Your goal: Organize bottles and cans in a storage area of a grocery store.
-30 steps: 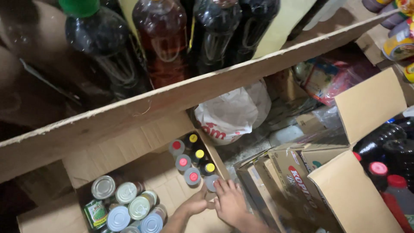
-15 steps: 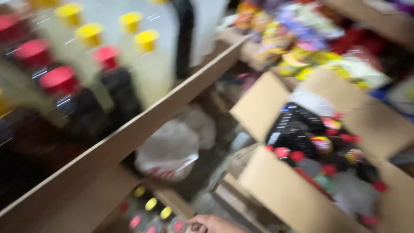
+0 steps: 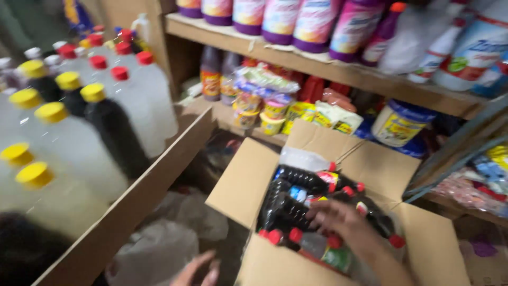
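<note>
Since half a second ago, right hand [image 3: 344, 222] has reached into the cardboard box [image 3: 248, 180]; its fingers [image 3: 317, 212] lie spread on dark bottles [image 3: 296, 182], gripping nothing yet. Left hand [image 3: 198, 270] hangs open below, beside the box.

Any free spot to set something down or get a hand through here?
Little. The cardboard box is packed with dark bottles, with the right hand over them; only its open flaps are bare. The left shelf is full of capped bottles. The gap between shelf and box, where the left hand is, holds a plastic bag.
</note>
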